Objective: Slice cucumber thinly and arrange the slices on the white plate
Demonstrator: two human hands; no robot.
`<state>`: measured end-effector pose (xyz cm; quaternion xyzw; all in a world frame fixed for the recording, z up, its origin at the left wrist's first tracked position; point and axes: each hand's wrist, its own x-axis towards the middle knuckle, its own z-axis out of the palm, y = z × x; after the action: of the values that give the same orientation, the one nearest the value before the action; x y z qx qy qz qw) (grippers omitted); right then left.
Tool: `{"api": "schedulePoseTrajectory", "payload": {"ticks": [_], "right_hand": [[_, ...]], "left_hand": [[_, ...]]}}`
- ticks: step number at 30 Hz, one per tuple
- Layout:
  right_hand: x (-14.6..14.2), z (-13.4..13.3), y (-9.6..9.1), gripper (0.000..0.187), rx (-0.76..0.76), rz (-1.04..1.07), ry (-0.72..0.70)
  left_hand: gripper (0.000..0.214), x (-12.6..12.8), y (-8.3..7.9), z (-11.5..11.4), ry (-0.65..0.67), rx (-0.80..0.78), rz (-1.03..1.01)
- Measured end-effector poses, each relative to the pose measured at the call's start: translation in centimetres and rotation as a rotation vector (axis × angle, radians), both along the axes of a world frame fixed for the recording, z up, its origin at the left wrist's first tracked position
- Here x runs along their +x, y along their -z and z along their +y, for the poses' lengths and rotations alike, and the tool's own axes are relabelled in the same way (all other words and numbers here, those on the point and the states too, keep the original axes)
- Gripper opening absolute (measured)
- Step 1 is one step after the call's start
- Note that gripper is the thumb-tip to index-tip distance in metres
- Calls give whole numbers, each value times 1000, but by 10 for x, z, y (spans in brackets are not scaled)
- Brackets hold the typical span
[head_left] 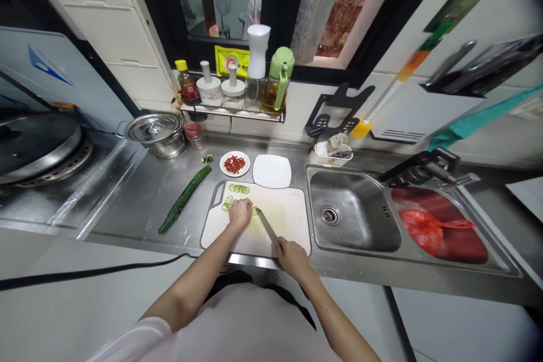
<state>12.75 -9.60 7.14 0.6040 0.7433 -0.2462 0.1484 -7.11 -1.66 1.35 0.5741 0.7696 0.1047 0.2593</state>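
On the white cutting board (280, 215), my left hand (240, 212) is closed with curled fingers over cucumber, most of it hidden beneath them. A green piece of cucumber (255, 211) shows between these fingers and the knife tip. My right hand (292, 257) grips the handle of a kitchen knife (267, 225), whose blade slants up and left to that piece. Overlapping cucumber slices (239, 188) lie in a row near the board's top edge. More slices (227, 203) rest just left of my left hand. A whole cucumber (184, 199) lies left of the board.
Behind the board stand a plate of chopped red pieces (225, 171) and a white square plate (272, 171). Cucumber ends (207, 158) lie nearby. A lidded steel pot (167, 144) is back left. The sink (356, 209) is right, with a red plastic bag (424, 232) in its second basin.
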Motion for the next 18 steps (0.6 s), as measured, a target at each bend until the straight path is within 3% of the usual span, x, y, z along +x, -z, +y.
{"api": "schedulePoseTrajectory", "payload": {"ticks": [18], "right_hand": [[-5, -1, 2, 36, -6, -38, -33]], "left_hand": [[19, 2, -1, 5, -39, -62, 23]]}}
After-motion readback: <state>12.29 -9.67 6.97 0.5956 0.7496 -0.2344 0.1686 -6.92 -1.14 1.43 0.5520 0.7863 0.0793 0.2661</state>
